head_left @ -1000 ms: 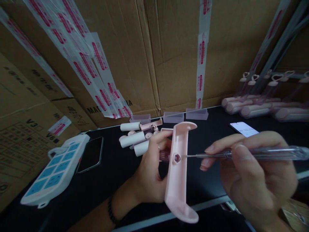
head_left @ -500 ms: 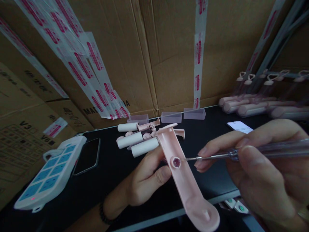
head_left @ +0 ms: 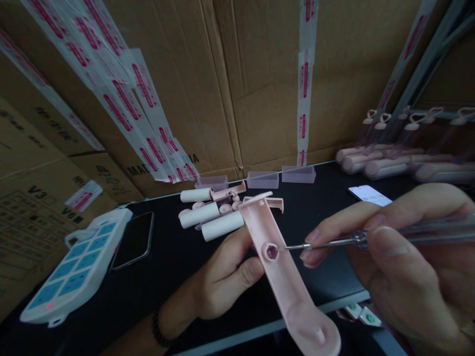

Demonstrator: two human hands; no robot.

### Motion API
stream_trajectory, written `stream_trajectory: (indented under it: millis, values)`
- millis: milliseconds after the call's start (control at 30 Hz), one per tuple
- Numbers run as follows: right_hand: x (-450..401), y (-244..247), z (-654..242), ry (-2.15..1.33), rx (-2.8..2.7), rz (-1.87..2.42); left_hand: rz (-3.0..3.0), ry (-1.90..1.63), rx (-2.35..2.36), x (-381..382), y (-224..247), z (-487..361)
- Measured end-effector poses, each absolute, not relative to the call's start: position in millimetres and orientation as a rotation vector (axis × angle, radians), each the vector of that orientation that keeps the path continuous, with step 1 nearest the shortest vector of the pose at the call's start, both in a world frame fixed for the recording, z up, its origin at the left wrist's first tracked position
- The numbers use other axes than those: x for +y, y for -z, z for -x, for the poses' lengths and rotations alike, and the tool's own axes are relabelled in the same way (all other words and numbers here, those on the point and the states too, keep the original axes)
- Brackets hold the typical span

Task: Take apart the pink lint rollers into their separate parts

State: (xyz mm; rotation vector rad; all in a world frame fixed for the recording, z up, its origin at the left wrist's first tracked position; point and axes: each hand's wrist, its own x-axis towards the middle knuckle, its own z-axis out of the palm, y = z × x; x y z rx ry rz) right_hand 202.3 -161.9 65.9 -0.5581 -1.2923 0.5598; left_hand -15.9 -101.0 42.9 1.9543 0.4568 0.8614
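Note:
A long pink plastic bracket (head_left: pixel 287 277) with a rounded lower end is tilted in front of me, its hollow side facing up. My left hand (head_left: pixel 226 279) pinches its left edge from behind, thumb and fingers closed on it. Partway along the channel sits a round raised socket with a dark purple middle. Between the fingers of my right hand (head_left: pixel 401 262) is a screwdriver (head_left: pixel 336 242) with a thin metal shaft and a clear handle. Its tip points left, at the right side of the socket; whether it touches cannot be made out.
White rolls (head_left: pixel 222 226) and small pink parts lie behind the bracket. Lilac trays (head_left: pixel 299 174) line the cardboard wall (head_left: pixel 267 99). A power strip (head_left: pixel 79 267) and dark phone (head_left: pixel 134 241) are at left. A lit phone (head_left: pixel 369 195) and several pink assembled pieces (head_left: pixel 389 168) are at right.
The bracket has shifted very slightly down and right at its lower end. The screwdriver tip has dropped a little with my right hand; both grips stay the same.

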Motion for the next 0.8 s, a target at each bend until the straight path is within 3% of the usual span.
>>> stream_trajectory:
  millis: [333,800]
  values:
    - [-164.6,-64.7,-203.9,-0.514,-1.338,0.541,-1.986,-0.861,0.477,-102.0,-44.8,14.0]
    - [-143.0,-52.6,-206.8,-0.739,-1.343,0.337,-1.851,-0.774,0.471,-99.6,-42.7,13.1]
